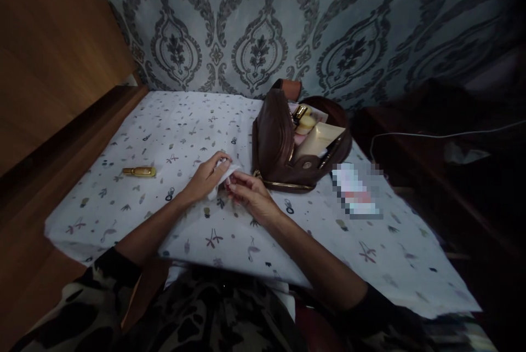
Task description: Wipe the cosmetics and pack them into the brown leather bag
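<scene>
My left hand [206, 178] is closed on a crumpled white tissue [230, 170] above the middle of the table. My right hand [255, 197] meets it there, its fingers pinched at a small, shiny, pinkish see-through item [228, 183] against the tissue. What kind of item it is, I cannot make out. Just beyond my right hand stands an open brown handbag [269, 133]. Inside it show a cream-coloured tube [322, 137], a yellow rounded item [306, 123] and a black-and-gold item [301, 113]. A gold tube with a yellowish end [139, 171] lies apart on the left.
A patterned white cloth [197, 122] covers the table. To the right of the bag lies a blurred-out phone-shaped item [355, 189]. A white cable [435, 134] runs over the dark furniture at right. A wooden panel [61, 56] borders the left side, and a papered wall [258, 34] the back.
</scene>
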The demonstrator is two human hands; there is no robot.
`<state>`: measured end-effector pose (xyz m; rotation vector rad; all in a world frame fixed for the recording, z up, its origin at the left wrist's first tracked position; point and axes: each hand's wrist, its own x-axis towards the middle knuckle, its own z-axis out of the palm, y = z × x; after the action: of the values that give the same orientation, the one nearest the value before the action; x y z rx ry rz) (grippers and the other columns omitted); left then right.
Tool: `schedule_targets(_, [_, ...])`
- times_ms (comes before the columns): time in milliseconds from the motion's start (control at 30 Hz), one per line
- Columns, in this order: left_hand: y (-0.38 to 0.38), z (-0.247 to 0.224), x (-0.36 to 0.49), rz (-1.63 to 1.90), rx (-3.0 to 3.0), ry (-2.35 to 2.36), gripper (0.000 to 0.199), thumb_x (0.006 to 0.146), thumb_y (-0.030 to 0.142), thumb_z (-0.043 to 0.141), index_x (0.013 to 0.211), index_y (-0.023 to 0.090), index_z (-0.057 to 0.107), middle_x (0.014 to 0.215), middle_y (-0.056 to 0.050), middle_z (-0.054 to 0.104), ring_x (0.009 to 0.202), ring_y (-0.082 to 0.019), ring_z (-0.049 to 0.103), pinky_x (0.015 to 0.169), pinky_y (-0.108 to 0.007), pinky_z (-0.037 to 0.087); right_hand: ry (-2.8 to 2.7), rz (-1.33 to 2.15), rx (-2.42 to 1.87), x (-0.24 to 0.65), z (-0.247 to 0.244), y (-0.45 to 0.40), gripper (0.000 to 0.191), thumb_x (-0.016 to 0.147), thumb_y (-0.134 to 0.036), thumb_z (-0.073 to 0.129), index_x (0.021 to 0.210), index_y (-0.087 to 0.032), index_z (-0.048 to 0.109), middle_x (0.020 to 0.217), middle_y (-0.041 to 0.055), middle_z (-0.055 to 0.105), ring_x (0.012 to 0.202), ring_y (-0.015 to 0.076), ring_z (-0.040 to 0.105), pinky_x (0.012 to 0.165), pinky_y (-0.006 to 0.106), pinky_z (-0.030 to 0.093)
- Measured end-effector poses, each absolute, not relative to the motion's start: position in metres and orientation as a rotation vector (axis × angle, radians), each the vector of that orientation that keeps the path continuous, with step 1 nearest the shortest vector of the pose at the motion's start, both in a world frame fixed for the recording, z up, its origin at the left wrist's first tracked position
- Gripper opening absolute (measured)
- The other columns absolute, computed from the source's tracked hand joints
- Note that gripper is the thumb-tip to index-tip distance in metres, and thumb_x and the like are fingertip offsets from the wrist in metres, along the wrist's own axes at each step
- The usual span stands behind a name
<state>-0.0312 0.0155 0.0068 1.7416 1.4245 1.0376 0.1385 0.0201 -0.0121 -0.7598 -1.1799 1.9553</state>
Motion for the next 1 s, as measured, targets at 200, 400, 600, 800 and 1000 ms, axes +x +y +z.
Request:
schedule_targets(200, [0.02,0.003,-0.034,1.186,1.503,1.394,0.049,0.094,0.06,0.045,0.069,0.018,0.05,0.061,0.003,0.048,0.057,-0.011,0.044,0.054,-0.023,0.037,-1.2,2.113,-0.671,0.139,-0.014,0.018,0.03,0.07,-0.035,0.081,0.093,-0.018,0.072,0.073,-0.0019,0.059,0.062,0.0107,0.057,0.048,0.02,0.037])
schedule_targets(400, [0.019,0.005,-0.033,1.145,1.213,1.288,0.048,0.085,0.064,0.06,0.094,0.017,0.062,0.062,0.004,0.056,0.049,-0.01,0.049,0.046,-0.022,0.04,-1.187,2.02,-0.623,0.133,-0.022,0.018,0.051,0.067,-0.041,0.087,0.107,-0.023,0.063,0.094,0.0016,0.067,0.073,0.0139,0.066,0.059,0.024,0.049])
schedule_targets(600, [0.012,0.015,-0.027,0.92,1.319,1.111,0.054,0.084,0.058,0.068,0.117,0.017,0.059,0.085,-0.001,0.069,0.051,-0.01,0.058,0.052,-0.024,0.05,-1.172,1.813,-0.709,0.13,-0.029,0.021,0.06,0.065,-0.044,0.086,0.108,-0.028,0.048,0.096,-0.0012,0.064,0.064,0.0149,0.069,0.046,0.022,0.05])
schedule_targets(800, [0.011,0.016,-0.027,0.823,1.384,1.062,0.048,0.086,0.056,0.066,0.113,0.016,0.063,0.099,-0.006,0.07,0.065,-0.015,0.065,0.062,-0.027,0.056,-1.209,1.727,-0.776,0.131,-0.028,0.017,0.055,0.065,-0.034,0.083,0.11,-0.029,0.051,0.096,-0.0022,0.06,0.059,0.0117,0.065,0.043,0.02,0.047])
schedule_targets(1000, [0.01,0.022,-0.031,0.911,1.554,1.204,0.043,0.09,0.054,0.06,0.117,0.02,0.066,0.117,-0.006,0.071,0.112,-0.024,0.065,0.098,-0.029,0.052,-1.356,1.659,-0.776,0.148,-0.011,0.014,0.052,0.076,-0.043,0.078,0.122,-0.029,0.06,0.116,0.0036,0.059,0.061,0.0082,0.054,0.05,0.022,0.046])
